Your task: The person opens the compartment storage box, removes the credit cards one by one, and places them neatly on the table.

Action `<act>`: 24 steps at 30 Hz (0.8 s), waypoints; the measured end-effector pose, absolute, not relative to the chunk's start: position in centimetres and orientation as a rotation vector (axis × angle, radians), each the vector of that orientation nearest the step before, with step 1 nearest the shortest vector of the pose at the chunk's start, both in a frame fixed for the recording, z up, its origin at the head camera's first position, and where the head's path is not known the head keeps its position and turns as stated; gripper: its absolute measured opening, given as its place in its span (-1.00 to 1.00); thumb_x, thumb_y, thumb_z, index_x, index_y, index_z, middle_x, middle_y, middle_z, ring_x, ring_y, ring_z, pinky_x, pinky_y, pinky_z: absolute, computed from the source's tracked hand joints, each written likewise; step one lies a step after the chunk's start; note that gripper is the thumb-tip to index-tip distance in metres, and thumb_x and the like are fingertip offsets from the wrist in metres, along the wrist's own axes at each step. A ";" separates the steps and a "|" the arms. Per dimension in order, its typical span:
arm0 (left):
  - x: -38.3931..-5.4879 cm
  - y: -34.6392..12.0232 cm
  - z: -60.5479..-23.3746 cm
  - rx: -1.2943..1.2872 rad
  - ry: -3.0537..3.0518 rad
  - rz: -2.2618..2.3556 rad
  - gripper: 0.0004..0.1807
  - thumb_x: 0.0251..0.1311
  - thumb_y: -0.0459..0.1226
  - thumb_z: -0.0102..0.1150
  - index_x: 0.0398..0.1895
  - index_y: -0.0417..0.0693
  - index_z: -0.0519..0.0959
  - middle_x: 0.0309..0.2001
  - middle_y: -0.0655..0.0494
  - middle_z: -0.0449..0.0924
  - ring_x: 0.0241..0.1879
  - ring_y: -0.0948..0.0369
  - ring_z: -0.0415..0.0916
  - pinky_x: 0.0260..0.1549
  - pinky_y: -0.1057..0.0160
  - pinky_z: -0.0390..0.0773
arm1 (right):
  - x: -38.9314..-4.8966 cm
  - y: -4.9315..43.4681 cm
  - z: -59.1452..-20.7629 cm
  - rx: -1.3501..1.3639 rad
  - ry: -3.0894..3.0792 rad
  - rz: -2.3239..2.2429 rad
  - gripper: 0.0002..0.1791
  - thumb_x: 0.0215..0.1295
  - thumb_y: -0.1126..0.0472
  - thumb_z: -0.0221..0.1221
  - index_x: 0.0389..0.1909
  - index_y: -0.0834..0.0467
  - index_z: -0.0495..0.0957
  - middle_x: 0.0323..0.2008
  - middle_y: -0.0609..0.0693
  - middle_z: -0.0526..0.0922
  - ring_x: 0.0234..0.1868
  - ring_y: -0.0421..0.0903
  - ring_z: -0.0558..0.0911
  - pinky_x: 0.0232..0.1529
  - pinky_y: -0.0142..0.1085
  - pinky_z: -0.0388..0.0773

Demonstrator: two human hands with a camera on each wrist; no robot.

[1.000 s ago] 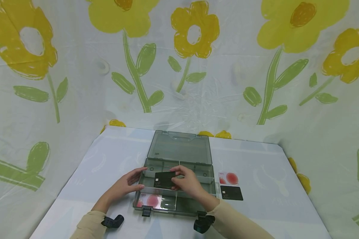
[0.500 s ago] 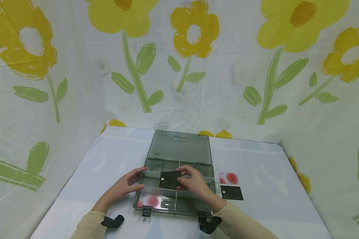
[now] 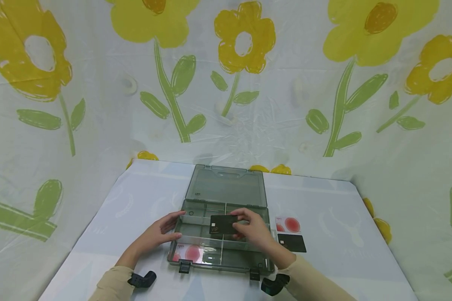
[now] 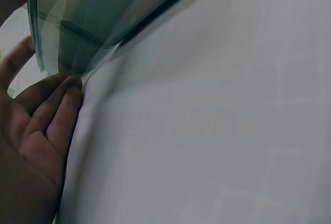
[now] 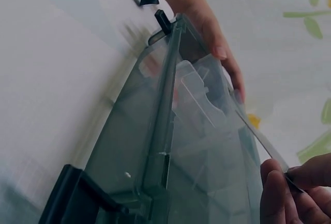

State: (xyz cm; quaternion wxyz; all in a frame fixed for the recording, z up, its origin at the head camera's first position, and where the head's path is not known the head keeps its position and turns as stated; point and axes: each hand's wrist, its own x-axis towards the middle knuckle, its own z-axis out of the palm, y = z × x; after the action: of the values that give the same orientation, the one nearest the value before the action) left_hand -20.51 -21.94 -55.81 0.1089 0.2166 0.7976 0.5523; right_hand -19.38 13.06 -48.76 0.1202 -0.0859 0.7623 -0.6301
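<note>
My right hand (image 3: 254, 228) pinches a black VIP card (image 3: 222, 225) by its right end, above the middle row of a grey see-through compartment box (image 3: 207, 266). Seen from the right wrist, the card (image 5: 264, 142) appears nearly edge-on between thumb and fingers. My left hand (image 3: 159, 230) rests against the box's left side, thumb and fingers spread along the rim. In the left wrist view, extended fingers of that hand (image 4: 44, 115) reach the box wall. A white card with red circles (image 3: 192, 253) lies in the front left compartment.
Behind the box, its hinged lid (image 3: 227, 184) lies folded back. Right of it on the table are another red-circle card (image 3: 288, 224) and a second black card (image 3: 294, 242). Two latches, one of them the left latch (image 3: 184, 266), stick out in front. A flower-print curtain (image 3: 271, 121) surrounds the table.
My right hand has moved right with the black card, from the left part of the middle row to over the centre divider. The left hand has stayed in place.
</note>
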 end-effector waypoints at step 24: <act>-20.5 -22.0 -55.8 0.664 2.331 1.638 -0.25 0.33 -0.27 0.33 0.54 -0.05 0.25 0.52 -0.19 0.19 0.52 -0.24 0.05 0.47 0.06 0.18 | -18.4 17.6 -48.6 -0.142 2.264 -1.816 -0.61 0.37 0.39 0.23 0.20 0.32 0.52 -0.08 0.21 0.57 -0.39 -0.04 0.72 -0.31 -0.24 0.80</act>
State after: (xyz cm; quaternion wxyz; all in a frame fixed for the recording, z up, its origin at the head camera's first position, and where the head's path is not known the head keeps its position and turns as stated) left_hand -20.49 -22.02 -55.85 0.1080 0.2258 0.7921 0.5567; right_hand -18.39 17.63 -48.64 0.1176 -0.0485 0.7737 -0.6206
